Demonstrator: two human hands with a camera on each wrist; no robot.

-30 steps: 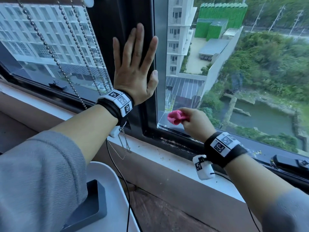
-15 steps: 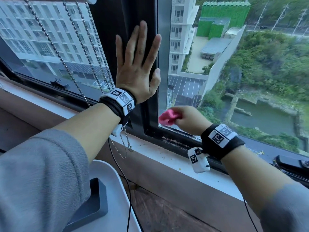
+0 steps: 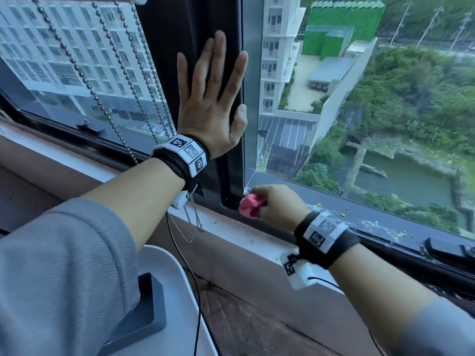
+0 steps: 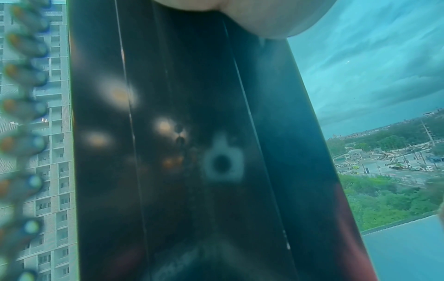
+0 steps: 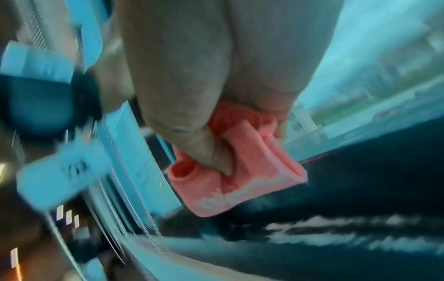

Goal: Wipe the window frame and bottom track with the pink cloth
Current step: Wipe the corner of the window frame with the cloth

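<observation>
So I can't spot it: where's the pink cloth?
Head view, lower centre: the pink cloth is bunched in the right hand, at the bottom track's left corner.

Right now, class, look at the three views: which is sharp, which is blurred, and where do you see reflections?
Head view: mostly sharp; right hand and pink cloth clear. Left wrist view: bead chain out of focus, soft glare spots on the dark window frame. Right wrist view: motion-smeared, though the cloth is recognisable.

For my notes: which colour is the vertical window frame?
Black vertical window frame, best in head view.
</observation>
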